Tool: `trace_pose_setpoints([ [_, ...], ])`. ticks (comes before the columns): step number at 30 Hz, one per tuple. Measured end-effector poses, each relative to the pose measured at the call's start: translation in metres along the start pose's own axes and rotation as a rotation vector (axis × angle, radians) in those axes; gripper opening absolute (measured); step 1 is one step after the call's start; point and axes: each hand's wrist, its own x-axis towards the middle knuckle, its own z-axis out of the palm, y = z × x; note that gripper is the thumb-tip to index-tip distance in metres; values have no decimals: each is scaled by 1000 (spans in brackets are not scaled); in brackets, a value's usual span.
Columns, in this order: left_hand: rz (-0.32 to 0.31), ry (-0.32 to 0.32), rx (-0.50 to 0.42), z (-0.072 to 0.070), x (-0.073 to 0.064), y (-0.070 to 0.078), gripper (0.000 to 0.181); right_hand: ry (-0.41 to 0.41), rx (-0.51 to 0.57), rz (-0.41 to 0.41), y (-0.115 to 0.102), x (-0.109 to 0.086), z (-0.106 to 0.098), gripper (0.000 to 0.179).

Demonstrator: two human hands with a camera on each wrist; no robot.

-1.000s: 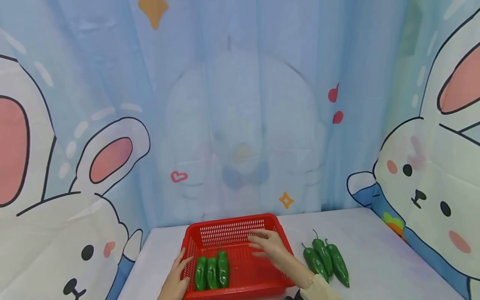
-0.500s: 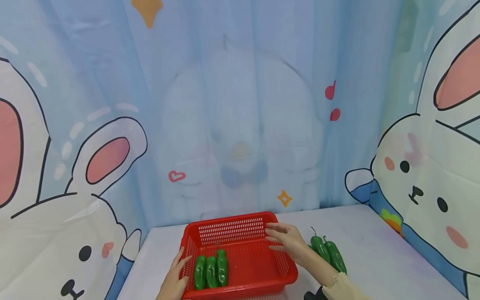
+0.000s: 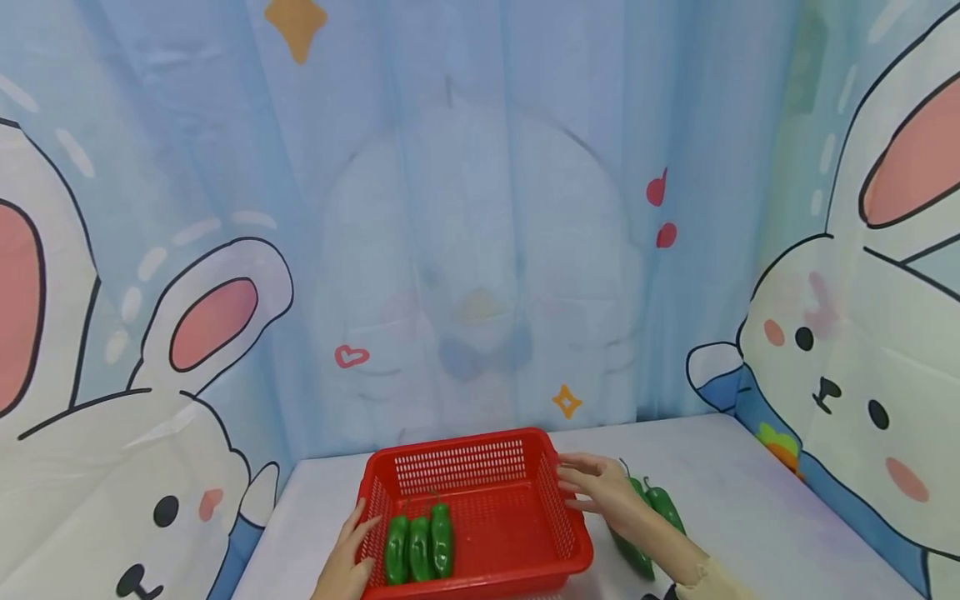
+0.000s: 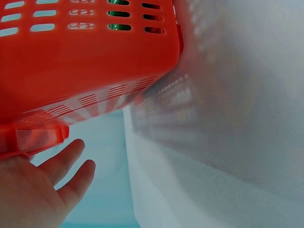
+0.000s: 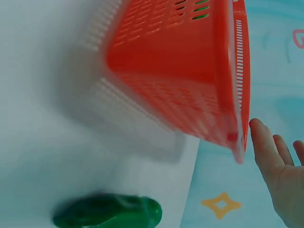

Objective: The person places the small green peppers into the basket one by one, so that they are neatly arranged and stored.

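A red plastic basket (image 3: 540,575) stands on the table in the head view, with several rows of slots in its walls. Three green chili peppers (image 3: 419,546) lie side by side in its left part. My left hand (image 3: 347,554) is at the basket's left rim; in the left wrist view its fingers (image 4: 78,183) extend loosely beside the rim. At the right rim is my right hand (image 3: 603,492), fingers extended and slightly bent, holding nothing. The right wrist view shows its fingertips (image 5: 255,124) close to the rim; contact is hard to tell.
More green chili peppers (image 3: 664,507) lie on the white table (image 3: 742,508) right of the basket, partly hidden behind my right hand and forearm. A blue curtain (image 3: 480,208) with cartoon rabbits hangs behind and at both sides.
My right hand has moved right, from above the basket's inside to its right rim, and now covers part of the loose peppers. The left hand has stayed at the left rim.
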Motion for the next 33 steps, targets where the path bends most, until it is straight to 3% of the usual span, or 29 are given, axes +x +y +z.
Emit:
trace_pose_setpoints([
  [5,14,6,4,3,-2,-3,62,16,-29,27,8,0,-14,54],
  [10,38,2,-1,9,-4,-3,61,57,-109,26,17,-5,-45,58],
  [17,21,3,-5,1,-4,2,61,59,-124,50,16,-5,-73,69],
  [26,19,9,-9,1,-3,3,60,76,-146,65,20,-2,-100,73],
  [33,6,7,-15,0,-2,3,61,107,-254,57,28,0,-125,74],
])
